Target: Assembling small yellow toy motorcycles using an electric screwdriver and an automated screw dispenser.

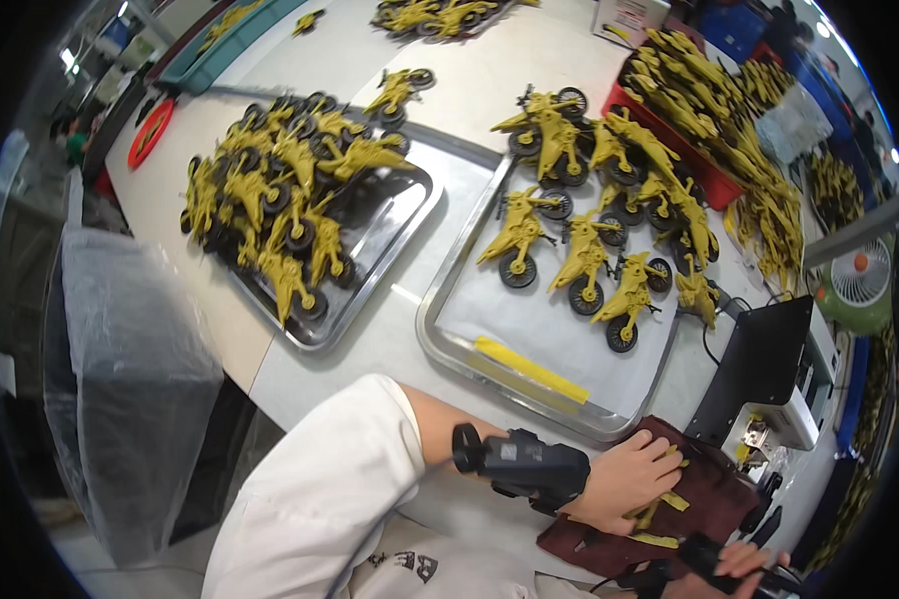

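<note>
My left hand [629,484] rests on a maroon cloth [714,489] at the lower right, its fingers curled over a small yellow plastic part [677,457]. More yellow strips [654,540] lie on the cloth beside that palm. Close to the lower right edge, my right hand [741,567] is partly hidden behind a black wrist device [704,555]. Its visible fingers are bent together, and what they hold cannot be made out. Just beyond the cloth stands a small bench machine [759,429] with a black panel [754,364] and a metal fixture.
A metal tray [432,317] lined with white holds several yellow toy motorcycles [581,262]. Left of it, another metal tray [320,339] is heaped with more. Yellow parts fill a red bin [624,105] at the far right. A green fan [859,290] stands right; clear plastic sheeting [135,389] hangs left.
</note>
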